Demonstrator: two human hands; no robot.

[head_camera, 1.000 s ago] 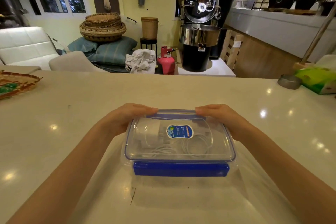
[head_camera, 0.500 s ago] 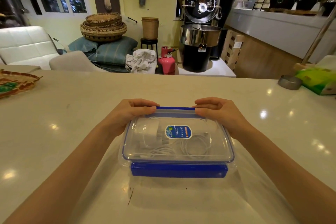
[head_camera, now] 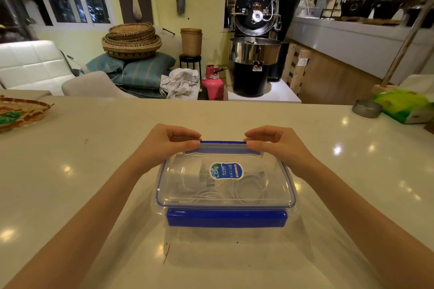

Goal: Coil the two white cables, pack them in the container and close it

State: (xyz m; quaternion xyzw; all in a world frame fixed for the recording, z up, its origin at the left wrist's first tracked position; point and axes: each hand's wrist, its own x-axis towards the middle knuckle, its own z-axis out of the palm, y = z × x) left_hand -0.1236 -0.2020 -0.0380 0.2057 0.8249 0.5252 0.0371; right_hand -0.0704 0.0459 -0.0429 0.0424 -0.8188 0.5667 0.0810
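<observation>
Glossy cream stone forms the counter (head_camera: 70,171), and the clear rectangular plastic container with a blue-rimmed lid (head_camera: 225,185) is set near its near edge, squarely in front of the person. Through the lid two coiled white cables (head_camera: 244,191) and a white charger block (head_camera: 191,172) are seen lying inside, so the packing looks done. The blue front latch (head_camera: 226,218) is folded down against the wall. At the far side the blue rear latch (head_camera: 223,144) is being worked: it is pinched at its left end by the left hand (head_camera: 169,143), fingers curled over it, and at its right end by the right hand (head_camera: 274,145) in the same way. The hands are held apart, one at each end of that flap.

Closing is judged to be at its last clip. The flap should be rolled down evenly from both ends, with the lid kept seated flat on the rim, until it is caught under the lip. A cable loop trapped under the seal would spoil the fit; none is visible there.

Off to the sides, a woven tray (head_camera: 21,112) is left by the left edge, a green tissue pack (head_camera: 404,107) by the right.
</observation>
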